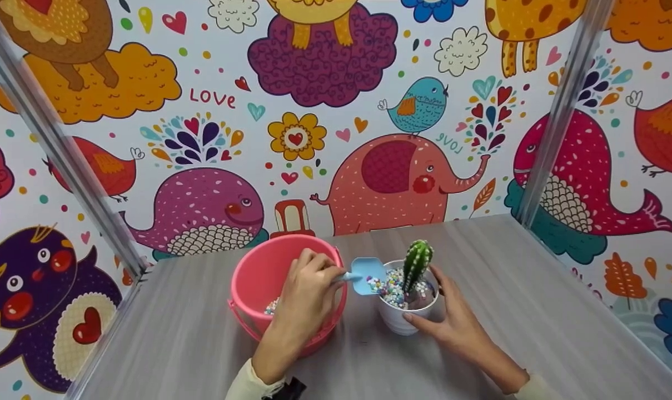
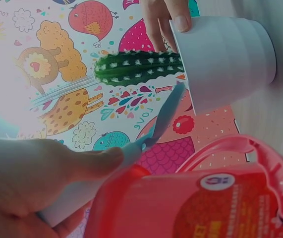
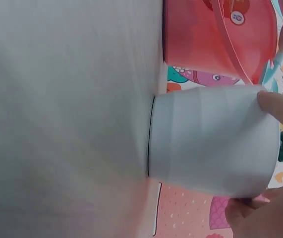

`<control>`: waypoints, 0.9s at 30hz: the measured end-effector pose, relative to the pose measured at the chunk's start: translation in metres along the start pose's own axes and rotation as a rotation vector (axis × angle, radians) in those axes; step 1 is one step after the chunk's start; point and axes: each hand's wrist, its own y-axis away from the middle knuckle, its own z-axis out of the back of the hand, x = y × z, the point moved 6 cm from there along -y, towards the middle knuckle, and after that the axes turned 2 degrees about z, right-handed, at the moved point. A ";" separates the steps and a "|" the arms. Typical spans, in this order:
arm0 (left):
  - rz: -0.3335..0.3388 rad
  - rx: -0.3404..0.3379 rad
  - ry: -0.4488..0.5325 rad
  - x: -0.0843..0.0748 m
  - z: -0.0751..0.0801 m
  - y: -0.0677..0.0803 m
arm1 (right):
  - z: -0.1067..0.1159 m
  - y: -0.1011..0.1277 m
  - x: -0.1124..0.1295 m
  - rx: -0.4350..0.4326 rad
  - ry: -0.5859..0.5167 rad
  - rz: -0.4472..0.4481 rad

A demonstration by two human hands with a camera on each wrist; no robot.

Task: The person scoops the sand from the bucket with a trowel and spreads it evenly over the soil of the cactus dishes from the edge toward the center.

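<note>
A light blue toy shovel (image 1: 368, 276) is gripped by its handle in my left hand (image 1: 308, 294). Its blade, bearing a few colored pebbles, meets the left rim of a white pot (image 1: 401, 320). Inside the pot a green cactus (image 1: 418, 265) stands among multicolored pebbles (image 1: 394, 289), with a brownish patch near its base. My right hand (image 1: 458, 322) holds the pot's right side, thumb at the front and fingers behind the rim. Under my left hand is a pink bucket (image 1: 258, 278), where some pebbles (image 1: 271, 306) show; the hand hides part of its inside.
The pot and bucket stand side by side on a grey wood-grain table (image 1: 180, 333). Panels printed with cartoon animals (image 1: 402, 189) rise behind and at both sides, joined by metal corner posts (image 1: 563, 111). The bucket's pink handle (image 2: 250, 144) hangs down.
</note>
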 end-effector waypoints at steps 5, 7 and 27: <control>-0.003 -0.033 0.001 0.001 0.001 0.001 | 0.000 -0.001 -0.002 0.033 -0.005 -0.019; -0.001 -0.049 -0.004 0.002 0.002 0.001 | 0.000 -0.001 -0.003 0.057 -0.029 -0.011; -0.005 -0.047 -0.009 0.002 -0.001 0.004 | -0.005 0.001 -0.001 0.065 -0.053 -0.014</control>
